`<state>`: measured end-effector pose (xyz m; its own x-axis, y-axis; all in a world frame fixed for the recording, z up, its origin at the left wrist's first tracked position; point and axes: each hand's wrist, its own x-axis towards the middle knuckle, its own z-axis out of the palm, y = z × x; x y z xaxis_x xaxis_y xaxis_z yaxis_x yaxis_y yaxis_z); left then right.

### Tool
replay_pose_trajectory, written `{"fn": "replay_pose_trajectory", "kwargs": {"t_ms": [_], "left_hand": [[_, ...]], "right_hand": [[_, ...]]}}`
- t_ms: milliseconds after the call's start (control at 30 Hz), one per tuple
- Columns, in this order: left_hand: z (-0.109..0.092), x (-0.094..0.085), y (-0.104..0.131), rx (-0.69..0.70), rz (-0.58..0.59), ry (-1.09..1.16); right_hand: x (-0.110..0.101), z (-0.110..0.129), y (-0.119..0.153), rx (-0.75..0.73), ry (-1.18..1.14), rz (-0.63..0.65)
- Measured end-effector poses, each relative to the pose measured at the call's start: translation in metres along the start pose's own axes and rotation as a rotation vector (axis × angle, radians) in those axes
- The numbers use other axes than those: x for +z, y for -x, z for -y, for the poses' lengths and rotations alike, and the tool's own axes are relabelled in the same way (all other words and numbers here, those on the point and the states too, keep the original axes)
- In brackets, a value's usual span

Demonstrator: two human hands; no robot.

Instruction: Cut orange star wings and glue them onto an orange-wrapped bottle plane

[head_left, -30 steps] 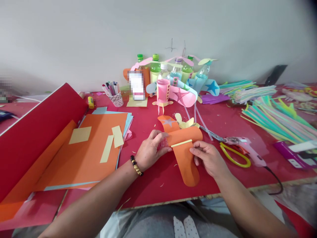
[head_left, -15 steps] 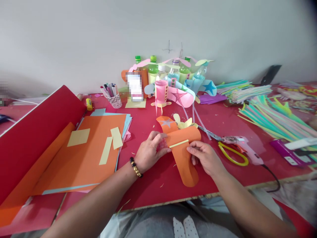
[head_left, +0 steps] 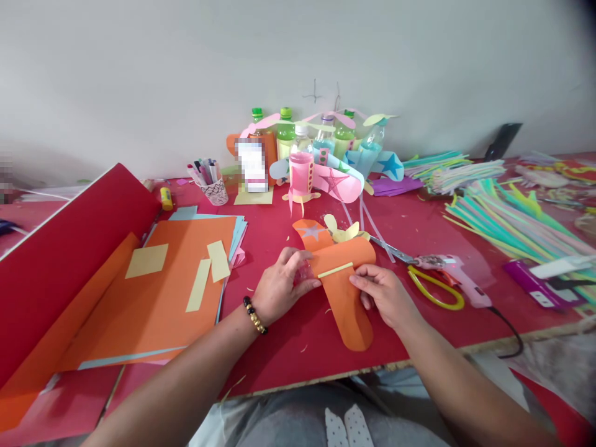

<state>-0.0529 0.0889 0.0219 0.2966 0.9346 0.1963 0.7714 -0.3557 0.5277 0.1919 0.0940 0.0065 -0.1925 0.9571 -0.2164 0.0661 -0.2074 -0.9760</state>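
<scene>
An orange paper-wrapped plastic bottle (head_left: 347,253) lies on its side on the red table, with a long orange paper wing (head_left: 347,307) pointing toward me. Along the joint of wrap and wing runs a narrow pale yellow strip (head_left: 335,270). My left hand (head_left: 284,282) is closed around the clear end of the bottle. With thumb and fingers, my right hand (head_left: 379,288) grips the wing's edge near the strip. Behind the bottle a second orange wing with a grey star (head_left: 311,231) sticks out, beside a yellow paper propeller shape (head_left: 344,231).
Yellow-handled scissors (head_left: 435,288) and a pink glue gun (head_left: 460,279) lie to the right. Orange sheets (head_left: 162,292) with yellow paper pieces cover the left. Bottle planes (head_left: 302,171), a pen cup (head_left: 214,189) and a blurred screen stand at the back. Pipe cleaners (head_left: 512,223) lie at right.
The whole view has shifted slightly. Both hands keep the same hold on the orange bottle, and nothing else has visibly moved.
</scene>
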Motion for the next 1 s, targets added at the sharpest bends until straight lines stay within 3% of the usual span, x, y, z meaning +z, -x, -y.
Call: {"fn": "replay_pose_trajectory", "kwargs": {"t_ms": [167,300,367,533,633,733,833,1000], "left_hand": [[0.002,0.001,0.001,0.007,-0.010,0.026],[0.002,0.000,0.001,0.008,-0.018,0.040],[0.002,0.000,0.001,0.004,-0.014,0.034],[0.001,0.001,0.001,-0.007,-0.005,0.016],[0.001,0.001,0.001,-0.012,-0.011,0.019],[-0.001,0.002,0.001,-0.017,-0.022,0.027],[-0.001,0.003,0.002,-0.030,-0.030,0.020],[0.000,0.004,0.003,0.033,-0.131,-0.020]], "right_hand": [[-0.011,0.007,0.008,-0.067,-0.052,-0.046],[-0.020,0.028,0.025,-0.209,0.190,-0.089],[-0.022,0.044,0.036,-0.369,0.414,-0.113],[-0.019,0.073,0.055,-0.970,0.951,-0.204],[-0.015,0.072,0.055,-1.158,1.136,-0.186],[-0.011,0.065,0.054,-1.211,1.243,-0.158],[-0.008,0.065,0.057,-1.174,1.305,-0.132],[-0.003,0.090,0.064,-1.027,1.466,0.026]]}}
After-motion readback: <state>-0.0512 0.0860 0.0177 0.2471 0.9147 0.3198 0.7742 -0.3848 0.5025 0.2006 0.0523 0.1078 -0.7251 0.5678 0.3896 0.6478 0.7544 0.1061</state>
